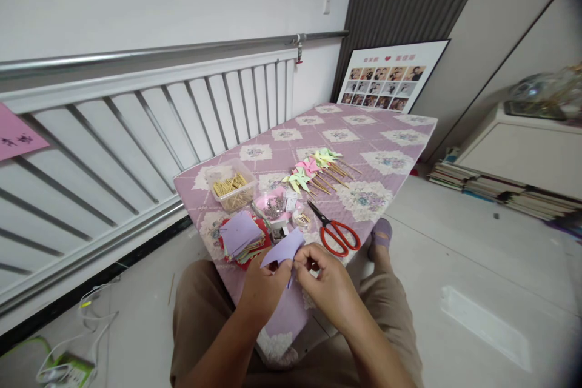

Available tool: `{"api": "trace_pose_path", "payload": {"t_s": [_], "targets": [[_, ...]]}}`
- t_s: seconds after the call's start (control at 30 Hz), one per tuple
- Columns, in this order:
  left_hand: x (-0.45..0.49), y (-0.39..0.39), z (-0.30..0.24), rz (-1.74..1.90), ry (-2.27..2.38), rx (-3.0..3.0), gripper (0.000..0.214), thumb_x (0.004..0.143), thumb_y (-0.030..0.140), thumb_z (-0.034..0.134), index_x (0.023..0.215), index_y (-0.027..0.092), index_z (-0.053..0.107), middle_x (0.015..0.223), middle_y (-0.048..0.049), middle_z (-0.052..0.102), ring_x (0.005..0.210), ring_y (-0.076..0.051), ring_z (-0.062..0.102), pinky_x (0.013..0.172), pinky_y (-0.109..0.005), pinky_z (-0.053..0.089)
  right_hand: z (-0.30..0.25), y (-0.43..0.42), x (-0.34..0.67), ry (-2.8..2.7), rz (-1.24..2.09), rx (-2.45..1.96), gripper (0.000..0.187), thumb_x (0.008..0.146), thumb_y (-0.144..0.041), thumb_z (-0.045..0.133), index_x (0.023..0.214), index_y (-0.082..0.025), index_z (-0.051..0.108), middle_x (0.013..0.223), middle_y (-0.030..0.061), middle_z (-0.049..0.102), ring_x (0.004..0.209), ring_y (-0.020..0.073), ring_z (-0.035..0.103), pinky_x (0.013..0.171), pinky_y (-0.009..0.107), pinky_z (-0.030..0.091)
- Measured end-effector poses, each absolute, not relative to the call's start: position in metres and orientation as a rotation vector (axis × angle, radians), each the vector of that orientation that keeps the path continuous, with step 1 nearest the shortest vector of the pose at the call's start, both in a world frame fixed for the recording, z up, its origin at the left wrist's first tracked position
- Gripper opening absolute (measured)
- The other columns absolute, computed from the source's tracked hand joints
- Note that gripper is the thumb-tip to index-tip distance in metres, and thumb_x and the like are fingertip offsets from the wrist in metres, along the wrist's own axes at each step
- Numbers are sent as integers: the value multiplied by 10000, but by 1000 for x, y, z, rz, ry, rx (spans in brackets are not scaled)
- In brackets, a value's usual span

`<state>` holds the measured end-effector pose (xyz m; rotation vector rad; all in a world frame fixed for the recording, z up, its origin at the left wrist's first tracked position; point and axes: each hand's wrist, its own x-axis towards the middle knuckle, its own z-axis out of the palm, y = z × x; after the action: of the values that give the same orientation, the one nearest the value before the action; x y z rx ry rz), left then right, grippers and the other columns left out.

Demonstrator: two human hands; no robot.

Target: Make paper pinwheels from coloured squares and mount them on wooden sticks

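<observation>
A purple sheet of paper (285, 247), bent over and cut, is pinched in my left hand (266, 285). My right hand (325, 276) has thumb and forefinger pressed together at the paper's right edge; anything tiny between those fingertips is too small to make out. Left of the paper lies a stack of coloured paper squares (240, 235), a purple one on top. Scissors with red handles (337, 236) rest just beyond my right hand. Farther off are several finished paper pinwheels (308, 168) on wooden sticks, in green, pink and yellow.
A clear plastic box (234, 185) holds short wooden sticks. Beside it a pink tray (274, 205) contains small metal pieces, near a small round container (302, 218). A radiator (150, 115) borders the cloth-covered table (373, 133) on the left. A photo board (386, 79) leans at the far end.
</observation>
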<state>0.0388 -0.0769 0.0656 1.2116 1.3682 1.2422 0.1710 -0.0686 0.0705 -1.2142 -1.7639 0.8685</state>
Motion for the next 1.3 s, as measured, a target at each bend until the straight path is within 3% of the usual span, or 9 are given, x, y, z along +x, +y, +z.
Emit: {"api": "trace_pose_path", "payload": {"t_s": [0.47,0.67,1.03,1.3], "targets": [[42,-80,66,1214,1443,1145,220,721,187,546,880,146,693,861,-49,741,857,-204,666,823,-274,481,70,-71,165,-1626,934,-1261,105,765,-198,519,661,-202,508,617,-29,490,589,124,463,532,221,367],[43,-80,69,1161,1551,1271,181,728,188,520,761,161,696,779,-31,730,800,-204,647,778,-268,478,70,-72,164,-1654,889,-1273,121,779,-214,505,659,-204,498,628,-29,484,598,125,466,553,224,374],[43,-80,64,1144,1564,1294,210,741,233,510,749,143,700,759,-37,719,746,-192,639,697,-249,461,69,-75,160,-1662,808,-1280,137,807,-232,490,672,-206,484,637,-25,490,589,125,460,541,225,366],[45,-81,67,1158,1551,1235,198,716,264,525,602,153,644,625,-17,668,647,-176,609,627,-235,445,67,-74,159,-1476,1017,-1253,112,766,-247,535,680,-214,471,584,-59,429,529,109,413,491,212,338]]}}
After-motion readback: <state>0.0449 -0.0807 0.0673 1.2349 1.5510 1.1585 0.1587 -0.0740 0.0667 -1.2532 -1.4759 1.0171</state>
